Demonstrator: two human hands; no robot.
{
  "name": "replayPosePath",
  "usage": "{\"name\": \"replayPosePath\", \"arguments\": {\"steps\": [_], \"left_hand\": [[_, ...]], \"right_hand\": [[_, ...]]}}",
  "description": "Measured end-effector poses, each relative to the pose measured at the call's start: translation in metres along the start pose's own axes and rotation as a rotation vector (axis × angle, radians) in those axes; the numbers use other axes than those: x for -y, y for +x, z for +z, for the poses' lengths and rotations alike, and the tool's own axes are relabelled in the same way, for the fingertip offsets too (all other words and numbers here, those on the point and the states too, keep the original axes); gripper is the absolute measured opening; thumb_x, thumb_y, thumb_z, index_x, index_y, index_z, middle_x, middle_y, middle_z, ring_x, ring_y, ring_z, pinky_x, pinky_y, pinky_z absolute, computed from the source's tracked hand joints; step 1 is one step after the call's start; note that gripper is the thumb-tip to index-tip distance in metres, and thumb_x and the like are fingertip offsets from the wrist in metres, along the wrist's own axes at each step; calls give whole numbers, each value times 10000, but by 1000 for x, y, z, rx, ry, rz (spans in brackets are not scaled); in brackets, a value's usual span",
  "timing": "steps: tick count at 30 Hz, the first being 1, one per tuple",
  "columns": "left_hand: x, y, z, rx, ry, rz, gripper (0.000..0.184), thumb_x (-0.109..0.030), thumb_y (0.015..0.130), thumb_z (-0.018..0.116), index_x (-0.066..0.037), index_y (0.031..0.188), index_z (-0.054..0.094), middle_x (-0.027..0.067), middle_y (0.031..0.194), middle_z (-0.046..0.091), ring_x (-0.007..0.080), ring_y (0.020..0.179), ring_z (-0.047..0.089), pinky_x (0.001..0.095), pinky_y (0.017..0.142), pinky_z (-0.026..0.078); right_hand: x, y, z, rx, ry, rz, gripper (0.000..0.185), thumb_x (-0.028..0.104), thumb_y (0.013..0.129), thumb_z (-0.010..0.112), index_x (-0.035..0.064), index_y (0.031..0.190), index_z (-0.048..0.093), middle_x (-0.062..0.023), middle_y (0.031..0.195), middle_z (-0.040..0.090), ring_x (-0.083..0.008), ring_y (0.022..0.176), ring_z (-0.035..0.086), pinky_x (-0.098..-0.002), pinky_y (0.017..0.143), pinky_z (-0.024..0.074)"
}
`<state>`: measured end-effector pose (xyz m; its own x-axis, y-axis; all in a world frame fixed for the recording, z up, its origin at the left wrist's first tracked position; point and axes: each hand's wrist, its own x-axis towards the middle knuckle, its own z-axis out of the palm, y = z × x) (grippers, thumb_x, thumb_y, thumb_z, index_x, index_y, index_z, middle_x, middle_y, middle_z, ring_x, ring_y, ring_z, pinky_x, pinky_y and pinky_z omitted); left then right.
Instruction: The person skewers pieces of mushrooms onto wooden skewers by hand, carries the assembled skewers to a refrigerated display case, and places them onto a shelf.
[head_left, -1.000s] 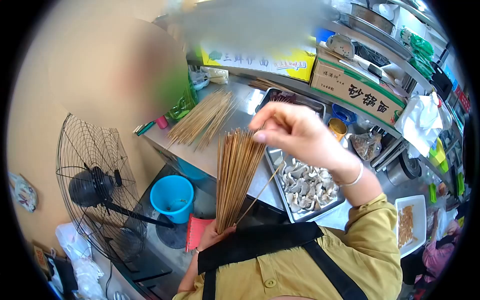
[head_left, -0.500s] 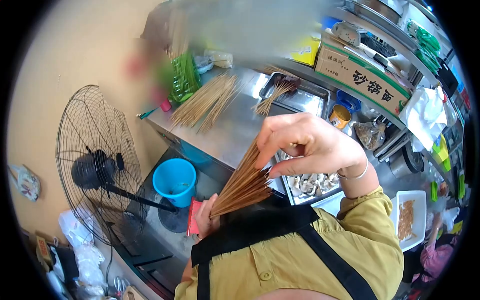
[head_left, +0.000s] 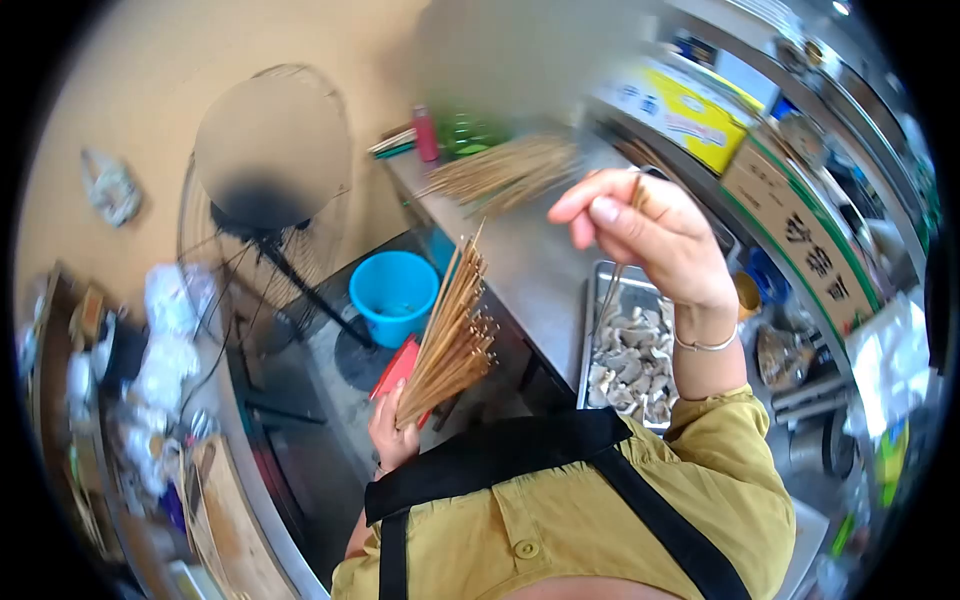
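Note:
My left hand is closed around the lower end of a thick bundle of wooden skewers, whose upper ends fan out. A flat red object shows beside that hand, partly covered by the bundle. My right hand, with a bracelet at its wrist, is raised above the metal counter, apart from the bundle. Its fingers are curled on a thin skewer that slants downward; blur hides whether there is more than one. Below it is a metal tray of pale grey pieces resembling mushrooms.
More skewers lie on the counter's far part, near a pink bottle. A blue bucket and a standing fan are to the left. Boxes fill the shelf at right.
My right hand has lifted away from the bundle's tips with a skewer in its fingers. My left hand still holds the bundle. The camera view has turned, shifting the surroundings.

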<state>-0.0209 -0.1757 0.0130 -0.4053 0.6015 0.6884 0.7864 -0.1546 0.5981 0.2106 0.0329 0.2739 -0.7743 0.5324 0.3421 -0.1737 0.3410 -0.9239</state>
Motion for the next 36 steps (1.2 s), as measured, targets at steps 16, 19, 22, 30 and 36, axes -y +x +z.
{"name": "replayPosePath", "arguments": {"steps": [16, 19, 22, 30, 36], "left_hand": [[-17, -92, -237, -737, -780, -895, 181, -191, 895, 554, -35, 977, 516, 6, 704, 483, 101, 584, 480, 237, 528, 434], [-22, -109, -288, -890, -1002, -956, 166, -197, 894, 554, -40, 940, 526, 49, 748, 564, 161, 656, 600, 315, 600, 546], [-23, -144, -320, -953, -1061, -930, 170, -188, 892, 554, -31, 950, 524, 58, 737, 570, 183, 668, 622, 329, 608, 568], [-15, -236, -397, -1172, -1173, -630, 350, -85, 894, 512, -37, 1228, 420, 39, 900, 495, 58, 574, 382, 199, 521, 385], [-45, -279, -427, -1471, -539, -624, 359, -97, 868, 558, -58, 1193, 411, 27, 796, 479, 79, 553, 410, 216, 510, 387]], "right_hand": [[-47, 19, 404, 975, 405, -1516, 342, 365, 777, 628, 99, 609, 492, -31, 626, 445, -196, 514, 479, -307, 456, 391], [-82, -16, 508, 1193, 576, -1570, 341, 354, 747, 651, 96, 612, 474, -34, 632, 433, -200, 523, 488, -318, 463, 400], [-91, -44, 550, 1352, 656, -1575, 344, 352, 740, 657, 88, 622, 471, -40, 640, 438, -207, 530, 497, -325, 471, 406], [-65, -57, 641, 1527, 811, -1412, 324, 321, 720, 686, 51, 850, 563, -107, 865, 547, -287, 827, 550, -390, 718, 444], [-125, 46, 791, 1267, -134, -1061, 468, 73, 770, 539, 8, 1226, 448, -198, 1282, 417, -356, 1188, 398, -432, 977, 361]]}}
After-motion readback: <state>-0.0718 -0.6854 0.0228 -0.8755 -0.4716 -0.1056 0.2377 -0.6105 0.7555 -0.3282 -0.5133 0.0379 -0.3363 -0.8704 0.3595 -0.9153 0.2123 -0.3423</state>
